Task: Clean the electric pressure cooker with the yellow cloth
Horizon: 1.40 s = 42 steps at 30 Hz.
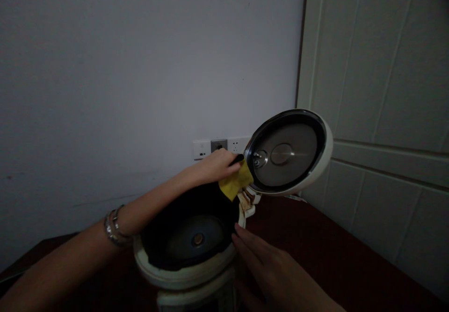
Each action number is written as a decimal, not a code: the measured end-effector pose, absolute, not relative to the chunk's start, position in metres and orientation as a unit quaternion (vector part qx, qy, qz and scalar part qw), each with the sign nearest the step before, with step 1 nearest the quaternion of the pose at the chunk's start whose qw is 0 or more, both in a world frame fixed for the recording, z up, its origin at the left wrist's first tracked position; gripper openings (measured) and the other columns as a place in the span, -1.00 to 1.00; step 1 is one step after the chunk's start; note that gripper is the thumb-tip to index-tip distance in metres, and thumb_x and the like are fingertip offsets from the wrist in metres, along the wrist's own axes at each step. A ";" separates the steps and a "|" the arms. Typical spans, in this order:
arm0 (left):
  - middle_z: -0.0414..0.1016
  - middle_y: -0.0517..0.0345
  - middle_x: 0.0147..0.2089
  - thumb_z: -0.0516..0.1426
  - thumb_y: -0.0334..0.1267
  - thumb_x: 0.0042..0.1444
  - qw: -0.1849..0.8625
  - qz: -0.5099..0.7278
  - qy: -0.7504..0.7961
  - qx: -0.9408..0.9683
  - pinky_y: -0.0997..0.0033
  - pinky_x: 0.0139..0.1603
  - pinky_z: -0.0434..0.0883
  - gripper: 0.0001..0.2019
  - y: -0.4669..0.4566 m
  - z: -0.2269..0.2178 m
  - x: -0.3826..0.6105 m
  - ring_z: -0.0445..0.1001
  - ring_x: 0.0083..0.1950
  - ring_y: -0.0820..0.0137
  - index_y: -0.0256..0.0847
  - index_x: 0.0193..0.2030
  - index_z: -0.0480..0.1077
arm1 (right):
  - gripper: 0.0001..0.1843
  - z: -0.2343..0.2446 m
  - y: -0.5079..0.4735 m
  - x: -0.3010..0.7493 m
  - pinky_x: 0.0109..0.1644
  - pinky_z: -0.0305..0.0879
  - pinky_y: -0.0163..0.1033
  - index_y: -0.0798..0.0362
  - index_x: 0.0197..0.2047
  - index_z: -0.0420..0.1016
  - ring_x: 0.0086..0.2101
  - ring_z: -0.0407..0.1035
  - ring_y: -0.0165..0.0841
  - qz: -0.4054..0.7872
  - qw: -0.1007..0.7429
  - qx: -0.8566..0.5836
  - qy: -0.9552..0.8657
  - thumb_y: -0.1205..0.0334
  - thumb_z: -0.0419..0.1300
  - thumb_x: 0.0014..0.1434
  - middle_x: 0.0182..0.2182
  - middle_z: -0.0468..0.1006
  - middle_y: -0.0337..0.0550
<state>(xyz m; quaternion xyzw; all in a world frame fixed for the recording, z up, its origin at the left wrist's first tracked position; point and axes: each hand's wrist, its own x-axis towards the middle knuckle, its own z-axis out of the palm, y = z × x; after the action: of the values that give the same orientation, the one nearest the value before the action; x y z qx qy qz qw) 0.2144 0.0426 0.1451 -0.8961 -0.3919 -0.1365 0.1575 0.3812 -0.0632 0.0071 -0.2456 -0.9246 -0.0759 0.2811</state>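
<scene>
A white rice cooker stands open on a dark red table, its dark inner cavity showing a round heating plate. Its lid is tipped up to the right, metal inner face toward me. My left hand reaches over the cooker and pinches a yellow cloth against the lid's lower left edge, by the stained hinge. My right hand rests against the cooker's right rim, fingers stretched and together, holding nothing that I can see. Metal bracelets sit on my left wrist.
A plain white wall runs behind the table, with a strip of power sockets just behind my left hand. A white panelled door fills the right side.
</scene>
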 end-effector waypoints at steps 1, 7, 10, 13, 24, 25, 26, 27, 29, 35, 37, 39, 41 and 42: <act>0.50 -0.07 -0.36 -0.04 -0.30 0.19 0.202 -0.141 -0.407 -0.880 0.38 -0.28 0.34 -0.72 0.050 0.145 0.214 0.45 -0.35 0.36 -0.39 -0.31 0.45 | -0.41 0.007 -0.063 0.381 0.06 0.35 -0.11 0.42 0.13 0.32 0.09 0.29 -0.07 -0.077 0.279 -0.245 -0.925 0.41 0.13 0.00 0.09 0.34 0.34; 0.54 -0.21 -0.32 -0.01 -0.32 0.16 0.257 -0.064 -0.406 -0.874 0.26 -0.17 0.38 -0.73 0.077 0.117 0.220 0.51 -0.26 0.21 -0.42 -0.30 0.49 | -0.45 0.007 -0.063 0.380 0.04 0.37 -0.13 0.40 0.13 0.33 0.07 0.32 -0.07 -0.103 0.280 -0.242 -0.923 0.34 0.13 0.06 0.07 0.37 0.33; 0.55 -0.09 -0.39 0.04 -0.24 0.14 0.133 -0.008 -0.364 -0.922 0.40 -0.36 0.37 -0.73 0.077 0.100 0.224 0.50 -0.40 0.31 -0.37 -0.28 0.51 | -0.47 0.008 -0.062 0.380 0.04 0.38 -0.14 0.41 0.10 0.36 0.06 0.33 -0.06 -0.111 0.288 -0.238 -0.921 0.27 0.13 0.10 0.06 0.38 0.34; 0.55 -0.09 -0.41 0.01 -0.23 0.16 0.105 0.008 -0.339 -0.935 0.42 -0.40 0.36 -0.70 0.072 0.092 0.225 0.49 -0.45 0.33 -0.38 -0.30 0.52 | -0.46 0.007 -0.062 0.380 0.04 0.39 -0.13 0.42 0.12 0.34 0.06 0.32 -0.06 -0.103 0.283 -0.236 -0.924 0.27 0.13 0.11 0.07 0.37 0.35; 0.55 -0.08 -0.42 0.06 -0.22 0.10 0.160 0.024 -0.287 -0.944 0.39 -0.46 0.32 -0.75 0.046 0.095 0.237 0.48 -0.44 0.28 -0.34 -0.35 0.51 | -0.45 0.005 -0.062 0.379 0.04 0.39 -0.12 0.41 0.13 0.33 0.06 0.32 -0.04 -0.102 0.274 -0.245 -0.924 0.28 0.12 0.11 0.08 0.36 0.35; 0.55 -0.07 -0.42 0.07 -0.24 0.09 0.158 0.025 -0.283 -0.946 0.40 -0.46 0.31 -0.76 0.044 0.096 0.238 0.48 -0.44 0.29 -0.33 -0.35 0.51 | -0.45 0.005 -0.062 0.379 0.04 0.39 -0.11 0.42 0.13 0.34 0.06 0.32 -0.04 -0.101 0.272 -0.247 -0.925 0.29 0.13 0.10 0.08 0.36 0.35; 0.55 -0.06 -0.42 0.07 -0.25 0.09 0.155 0.027 -0.279 -0.947 0.40 -0.46 0.31 -0.78 0.041 0.098 0.239 0.47 -0.44 0.30 -0.33 -0.35 0.51 | -0.46 0.005 -0.061 0.379 0.04 0.39 -0.11 0.42 0.12 0.34 0.06 0.33 -0.04 -0.100 0.270 -0.248 -0.925 0.30 0.12 0.09 0.07 0.36 0.35; 0.55 -0.04 -0.42 0.07 -0.26 0.09 0.151 0.028 -0.273 -0.950 0.41 -0.46 0.30 -0.79 0.039 0.099 0.240 0.46 -0.44 0.32 -0.32 -0.34 0.50 | -0.46 0.005 -0.061 0.379 0.04 0.39 -0.11 0.42 0.12 0.34 0.06 0.33 -0.04 -0.099 0.269 -0.248 -0.925 0.30 0.12 0.09 0.07 0.37 0.35; 0.54 0.01 -0.42 0.07 -0.26 0.09 0.137 0.032 -0.252 -0.957 0.44 -0.45 0.30 -0.80 0.034 0.102 0.243 0.44 -0.45 0.35 -0.30 -0.35 0.49 | -0.46 0.004 -0.061 0.378 0.04 0.39 -0.11 0.42 0.12 0.35 0.06 0.33 -0.04 -0.097 0.269 -0.251 -0.925 0.30 0.13 0.09 0.07 0.37 0.35; 0.48 0.12 -0.49 0.07 -0.28 0.12 0.060 0.034 -0.213 -0.975 0.52 -0.46 0.26 -0.81 0.023 0.110 0.242 0.34 -0.51 0.48 -0.31 -0.42 0.44 | -0.47 0.004 -0.064 0.376 0.06 0.37 -0.12 0.40 0.12 0.36 0.06 0.33 -0.06 -0.116 0.260 -0.259 -0.923 0.29 0.10 0.11 0.07 0.37 0.31; 0.44 0.21 -0.52 0.07 -0.35 0.12 0.018 0.021 -0.216 -0.976 0.58 -0.46 0.25 -0.84 0.023 0.118 0.236 0.31 -0.53 0.54 -0.30 -0.42 0.42 | -0.48 0.004 -0.065 0.377 0.07 0.36 -0.13 0.43 0.11 0.36 0.06 0.32 -0.05 -0.126 0.265 -0.254 -0.922 0.31 0.10 0.11 0.07 0.37 0.33; 0.41 0.25 -0.56 0.05 -0.37 0.13 0.033 -0.004 -0.251 -0.967 0.60 -0.46 0.25 -0.83 0.027 0.128 0.230 0.31 -0.55 0.56 -0.31 -0.43 0.42 | -0.47 0.004 -0.064 0.377 0.06 0.36 -0.14 0.44 0.11 0.35 0.07 0.31 -0.05 -0.132 0.266 -0.246 -0.923 0.32 0.10 0.10 0.08 0.36 0.34; 0.43 0.18 -0.54 0.03 -0.33 0.15 0.119 -0.045 -0.312 -0.941 0.55 -0.44 0.27 -0.79 0.033 0.138 0.225 0.35 -0.52 0.52 -0.33 -0.42 0.43 | -0.46 0.004 -0.064 0.378 0.06 0.36 -0.16 0.45 0.12 0.34 0.07 0.31 -0.06 -0.137 0.268 -0.242 -0.922 0.32 0.10 0.09 0.08 0.35 0.35; 0.47 0.11 -0.50 0.02 -0.31 0.16 0.172 -0.062 -0.341 -0.922 0.51 -0.43 0.29 -0.77 0.037 0.140 0.224 0.40 -0.49 0.47 -0.35 -0.40 0.45 | -0.46 0.004 -0.064 0.379 0.06 0.36 -0.16 0.45 0.12 0.34 0.07 0.31 -0.06 -0.140 0.271 -0.241 -0.921 0.32 0.09 0.09 0.08 0.35 0.35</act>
<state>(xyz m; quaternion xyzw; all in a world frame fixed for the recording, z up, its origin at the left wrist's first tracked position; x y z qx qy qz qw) 0.2236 0.0368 0.1401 -0.9223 -0.3406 -0.0619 0.1719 0.3785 -0.0641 0.0038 -0.2406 -0.9215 -0.1402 0.2708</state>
